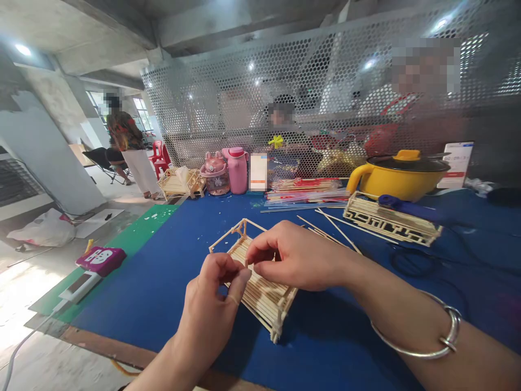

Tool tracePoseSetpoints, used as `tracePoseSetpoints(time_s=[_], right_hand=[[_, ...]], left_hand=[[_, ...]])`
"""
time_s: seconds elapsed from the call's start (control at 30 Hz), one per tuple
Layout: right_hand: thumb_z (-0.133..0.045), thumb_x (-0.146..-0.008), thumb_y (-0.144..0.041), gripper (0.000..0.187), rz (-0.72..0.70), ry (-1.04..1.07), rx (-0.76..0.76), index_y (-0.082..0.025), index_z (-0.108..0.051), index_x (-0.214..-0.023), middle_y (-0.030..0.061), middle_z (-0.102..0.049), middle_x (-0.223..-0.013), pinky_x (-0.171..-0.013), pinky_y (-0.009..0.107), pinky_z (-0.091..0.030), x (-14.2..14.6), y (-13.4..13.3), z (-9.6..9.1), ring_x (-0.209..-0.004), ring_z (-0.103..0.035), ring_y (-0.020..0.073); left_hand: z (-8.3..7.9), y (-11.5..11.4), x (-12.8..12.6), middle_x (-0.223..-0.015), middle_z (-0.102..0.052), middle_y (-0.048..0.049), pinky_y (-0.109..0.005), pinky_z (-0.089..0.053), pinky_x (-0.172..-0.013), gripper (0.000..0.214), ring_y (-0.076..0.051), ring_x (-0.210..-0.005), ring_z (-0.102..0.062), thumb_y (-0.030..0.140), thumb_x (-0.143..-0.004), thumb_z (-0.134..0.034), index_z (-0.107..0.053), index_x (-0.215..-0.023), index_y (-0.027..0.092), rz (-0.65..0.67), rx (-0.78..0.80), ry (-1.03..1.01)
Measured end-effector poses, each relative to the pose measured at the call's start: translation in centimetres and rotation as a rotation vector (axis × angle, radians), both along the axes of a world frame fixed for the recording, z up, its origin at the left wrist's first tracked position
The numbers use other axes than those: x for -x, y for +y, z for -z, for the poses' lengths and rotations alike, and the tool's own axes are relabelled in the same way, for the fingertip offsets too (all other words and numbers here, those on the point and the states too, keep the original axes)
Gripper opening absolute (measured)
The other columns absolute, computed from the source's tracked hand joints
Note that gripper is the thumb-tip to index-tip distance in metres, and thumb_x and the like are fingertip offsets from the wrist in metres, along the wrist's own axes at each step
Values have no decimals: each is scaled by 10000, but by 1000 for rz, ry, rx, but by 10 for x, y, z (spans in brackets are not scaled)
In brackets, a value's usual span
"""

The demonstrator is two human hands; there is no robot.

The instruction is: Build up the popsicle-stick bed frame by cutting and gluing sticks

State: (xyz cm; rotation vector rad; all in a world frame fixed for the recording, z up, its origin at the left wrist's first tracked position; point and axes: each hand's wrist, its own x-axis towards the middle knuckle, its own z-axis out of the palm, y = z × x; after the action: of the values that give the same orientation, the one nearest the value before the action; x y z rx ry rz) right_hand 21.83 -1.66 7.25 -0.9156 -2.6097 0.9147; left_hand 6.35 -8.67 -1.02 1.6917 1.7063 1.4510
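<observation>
A small model made of thin wooden sticks (264, 296) rests on the blue mat (163, 282) in front of me, its slatted panel tilted and a light frame rising at its far end. My left hand (215, 304) pinches the near edge of the panel, fingers closed on it. My right hand (293, 255), with a silver bangle on its wrist, lies over the top of the model, thumb and forefinger pinched on a stick at the same spot.
Loose sticks (329, 228) and a second stick frame (391, 220) lie beyond my hands. A yellow pot (401, 174), pink bottles (236, 171) and another stick model (181, 183) stand at the back. People sit behind a perforated screen (244, 98); one stands far left.
</observation>
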Motion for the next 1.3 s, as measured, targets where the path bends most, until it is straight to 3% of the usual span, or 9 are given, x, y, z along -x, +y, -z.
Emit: tracePoseSetpoints(time_s=[0.2, 0.3, 0.37, 0.4, 0.5, 0.57, 0.67, 0.9, 1.3], right_hand=[[-572, -766, -241, 147, 39, 72, -14, -162, -696, -778, 0, -665, -713, -579, 222, -383, 5, 13, 5, -646, -546, 109], [-560, -762, -235, 169, 150, 35, -94, -178, -719, -776, -6, -664, -672, -567, 227, -374, 8, 27, 4, -622, -553, 111], [-554, -762, -245, 184, 219, -34, -165, -184, -728, -774, -5, -659, -640, -549, 237, -358, 15, 34, 2, -589, -548, 113], [-551, -759, -235, 184, 230, -74, -202, -184, -727, -764, -3, -657, -630, -546, 242, -353, 20, 36, 1, -576, -545, 114], [-543, -722, -142, 164, 235, -157, -287, -171, -704, -712, 7, -661, -635, -553, 247, -351, 38, 38, 1, -570, -550, 114], [-539, -705, -103, 155, 255, -183, -310, -164, -681, -691, 13, -662, -643, -548, 243, -352, 48, 37, 3, -570, -554, 113], [-534, -735, -127, 141, 301, -204, -326, -158, -665, -693, 28, -662, -646, -535, 246, -348, 54, 37, 9, -557, -548, 115], [-526, -751, -140, 179, 388, -149, -337, -154, -702, -719, 35, -673, -651, -557, 249, -369, 60, 33, 15, -575, -561, 123], [-552, -733, -144, 172, 470, -63, -313, -175, -716, -687, 21, -682, -615, -532, 249, -396, 62, 30, 22, -547, -581, 122]], left_hand=[[-6, 2, 12, -809, -683, -5, -204, -488, -518, 200, -140, -653, -646, 356, -792, -598, -538, -944, 240, 113, -4, 46], [-17, 19, 38, -932, -669, -30, -209, -482, -512, 400, -116, -604, -613, 354, -801, -576, -451, -1163, 237, -13, -136, -54], [-23, 42, 58, -901, -645, -24, -206, -456, -495, 361, -114, -596, -587, 364, -805, -544, -484, -1130, 219, -188, -184, -103], [-25, 56, 66, -828, -637, -19, -204, -437, -476, 294, -123, -589, -580, 367, -794, -539, -545, -1035, 199, -180, -98, -88], [-21, 93, 78, -690, -628, -12, -217, -414, -511, 183, -134, -589, -553, 331, -722, -589, -639, -797, 172, 138, 284, 43], [-14, 105, 75, -594, -614, -7, -225, -388, -489, 175, -133, -533, -526, 336, -673, -628, -660, -680, 163, 272, 398, 39], [-6, 102, 66, -555, -607, -3, -232, -375, -485, 217, -125, -497, -507, 365, -676, -624, -674, -657, 155, 367, 458, -26], [1, 87, 63, -662, -655, -24, -235, -364, -532, 362, -125, -552, -527, 378, -676, -660, -708, -937, 131, 405, 469, -215], [3, 90, 64, -721, -708, -48, -253, -411, -587, 373, -145, -611, -578, 382, -582, -762, -735, -852, 126, 450, 461, -289]])
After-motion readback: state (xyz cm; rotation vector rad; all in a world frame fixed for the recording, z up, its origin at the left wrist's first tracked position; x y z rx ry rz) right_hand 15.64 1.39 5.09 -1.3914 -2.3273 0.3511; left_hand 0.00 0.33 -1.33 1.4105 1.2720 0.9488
